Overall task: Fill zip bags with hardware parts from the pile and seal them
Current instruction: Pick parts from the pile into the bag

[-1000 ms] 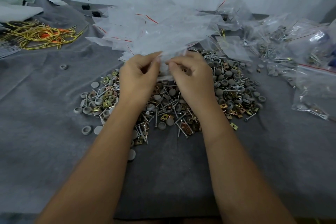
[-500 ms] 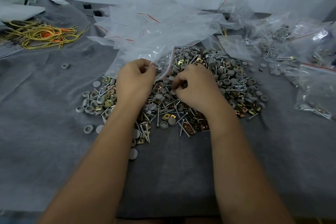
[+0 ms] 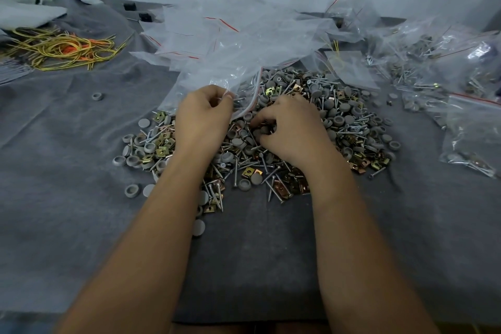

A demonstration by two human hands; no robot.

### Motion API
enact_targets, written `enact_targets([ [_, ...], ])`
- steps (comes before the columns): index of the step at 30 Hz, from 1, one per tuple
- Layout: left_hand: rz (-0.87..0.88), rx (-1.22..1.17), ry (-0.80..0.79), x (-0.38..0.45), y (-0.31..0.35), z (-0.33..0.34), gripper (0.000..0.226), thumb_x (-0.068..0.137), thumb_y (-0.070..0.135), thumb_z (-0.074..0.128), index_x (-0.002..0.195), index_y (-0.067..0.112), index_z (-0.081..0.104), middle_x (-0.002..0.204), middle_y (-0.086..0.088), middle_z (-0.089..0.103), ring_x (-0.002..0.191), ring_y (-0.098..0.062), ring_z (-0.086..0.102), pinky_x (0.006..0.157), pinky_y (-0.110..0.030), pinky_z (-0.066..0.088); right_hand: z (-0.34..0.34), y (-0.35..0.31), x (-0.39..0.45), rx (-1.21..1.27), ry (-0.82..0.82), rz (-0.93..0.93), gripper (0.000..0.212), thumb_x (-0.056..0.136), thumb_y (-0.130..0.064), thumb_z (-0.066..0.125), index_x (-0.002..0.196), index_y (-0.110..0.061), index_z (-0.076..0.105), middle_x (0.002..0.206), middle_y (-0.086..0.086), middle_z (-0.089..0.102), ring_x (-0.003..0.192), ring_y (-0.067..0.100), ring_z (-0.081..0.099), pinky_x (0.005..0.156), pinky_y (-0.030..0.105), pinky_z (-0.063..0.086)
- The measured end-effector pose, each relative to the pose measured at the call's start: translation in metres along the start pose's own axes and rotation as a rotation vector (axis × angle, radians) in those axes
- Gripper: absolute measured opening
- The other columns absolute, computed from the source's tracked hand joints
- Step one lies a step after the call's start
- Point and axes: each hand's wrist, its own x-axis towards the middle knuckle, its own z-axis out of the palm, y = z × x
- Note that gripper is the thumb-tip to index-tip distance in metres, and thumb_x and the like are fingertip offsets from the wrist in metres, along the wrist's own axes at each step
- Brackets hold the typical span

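A pile of hardware parts (image 3: 349,127), made of grey caps, screws and brass clips, lies on the grey cloth in the middle. My left hand (image 3: 202,116) pinches the open edge of a clear zip bag (image 3: 211,76) at the pile's far left side. My right hand (image 3: 291,130) is down in the pile with its fingers curled round grey caps and screws. The bag's red-striped mouth hangs between the two hands. What the right palm holds is mostly hidden.
A heap of empty zip bags (image 3: 244,32) lies behind the pile. Filled bags (image 3: 471,127) are stacked at the right. Yellow and orange cords (image 3: 62,49) lie at the far left. A stray grey cap (image 3: 97,96) sits alone on the grey cloth (image 3: 67,198).
Both hands came down from the heap of bags with one bag. My right hand let go of it and dropped into the pile, curling its fingers over parts.
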Motion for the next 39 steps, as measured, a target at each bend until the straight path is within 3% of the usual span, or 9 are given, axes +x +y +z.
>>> enact_targets([
  [7, 0.000, -0.009, -0.018, -0.001, -0.001, 0.001, 0.017, 0.094, 0.032, 0.056, 0.084, 0.025, 0.068, 0.040, 0.017, 0.046, 0.034, -0.002, 0.034, 0.046, -0.025, 0.028, -0.002, 0.000, -0.001, 0.138, 0.013, 0.025, 0.018, 0.084, -0.028, 0.073, 0.101, -0.023, 0.075, 0.092, -0.003, 0.067, 0.095, 0.022, 0.058, 0.089, 0.044, 0.048],
  [14, 0.004, -0.018, -0.028, 0.000, -0.001, 0.001, 0.017, 0.095, 0.031, 0.056, 0.086, 0.024, 0.069, 0.041, 0.017, 0.047, 0.036, -0.002, 0.036, 0.048, -0.025, 0.031, -0.005, 0.000, -0.001, 0.238, -0.085, 0.030, 0.023, 0.086, -0.011, 0.067, 0.106, -0.020, 0.074, 0.095, -0.003, 0.071, 0.094, 0.016, 0.062, 0.092, 0.039, 0.050],
  [18, 0.011, -0.005, -0.021, 0.000, -0.001, 0.001, 0.017, 0.094, 0.031, 0.056, 0.087, 0.024, 0.070, 0.041, 0.018, 0.047, 0.036, -0.001, 0.037, 0.048, -0.025, 0.030, -0.004, -0.002, -0.003, 0.260, -0.045, 0.029, 0.024, 0.089, -0.009, 0.058, 0.104, -0.019, 0.075, 0.097, -0.001, 0.071, 0.093, 0.017, 0.062, 0.095, 0.041, 0.048],
  [23, 0.046, 0.005, -0.021, 0.000, 0.000, 0.002, 0.015, 0.092, 0.030, 0.059, 0.078, 0.027, 0.066, 0.049, 0.019, 0.053, 0.042, 0.001, 0.042, 0.045, -0.022, 0.036, -0.002, -0.007, -0.001, 0.511, 0.182, 0.038, 0.016, 0.089, -0.006, 0.058, 0.095, -0.018, 0.069, 0.089, -0.009, 0.065, 0.078, -0.002, 0.058, 0.070, 0.010, 0.045],
  [26, 0.098, 0.022, -0.063, 0.000, 0.003, 0.002, 0.015, 0.087, 0.026, 0.065, 0.072, 0.027, 0.061, 0.056, 0.016, 0.055, 0.048, 0.002, 0.046, 0.052, -0.023, 0.042, -0.003, -0.010, -0.001, 0.690, 0.337, 0.056, 0.014, 0.086, -0.005, 0.064, 0.091, -0.017, 0.068, 0.081, -0.013, 0.063, 0.074, -0.009, 0.057, 0.065, 0.006, 0.044],
  [31, 0.151, -0.042, -0.192, -0.008, 0.011, 0.005, 0.014, 0.090, 0.018, 0.062, 0.078, 0.022, 0.056, 0.066, -0.001, 0.060, 0.061, -0.024, 0.061, 0.050, -0.045, 0.056, 0.001, -0.012, -0.001, 0.660, 0.380, 0.067, 0.011, 0.085, -0.011, 0.066, 0.089, -0.022, 0.067, 0.079, -0.015, 0.064, 0.069, -0.006, 0.056, 0.065, 0.013, 0.047],
  [33, 0.160, -0.116, -0.172, -0.009, 0.013, 0.004, 0.016, 0.093, 0.018, 0.059, 0.079, 0.022, 0.052, 0.071, -0.008, 0.057, 0.062, -0.025, 0.057, 0.048, -0.039, 0.055, 0.003, -0.010, -0.001, 0.552, 0.372, 0.056, 0.007, 0.088, -0.014, 0.064, 0.092, -0.020, 0.066, 0.082, -0.013, 0.066, 0.068, -0.003, 0.056, 0.066, 0.021, 0.049],
  [35, 0.189, -0.169, -0.111, -0.009, 0.015, 0.003, 0.020, 0.094, 0.017, 0.059, 0.079, 0.023, 0.048, 0.071, -0.003, 0.052, 0.065, -0.022, 0.052, 0.056, -0.034, 0.047, 0.004, -0.009, -0.001, 0.443, 0.376, 0.044, 0.006, 0.089, -0.015, 0.064, 0.095, -0.018, 0.066, 0.084, -0.009, 0.068, 0.071, 0.005, 0.060, 0.070, 0.029, 0.053],
  [39, 0.198, -0.257, -0.068, -0.010, 0.018, -0.001, 0.021, 0.094, 0.013, 0.059, 0.078, 0.020, 0.048, 0.068, 0.007, 0.044, 0.063, -0.005, 0.040, 0.062, -0.023, 0.038, 0.002, -0.009, -0.002, 0.264, 0.364, 0.022, 0.010, 0.090, -0.020, 0.063, 0.097, -0.018, 0.070, 0.083, -0.002, 0.070, 0.081, 0.020, 0.064, 0.090, 0.040, 0.045],
])
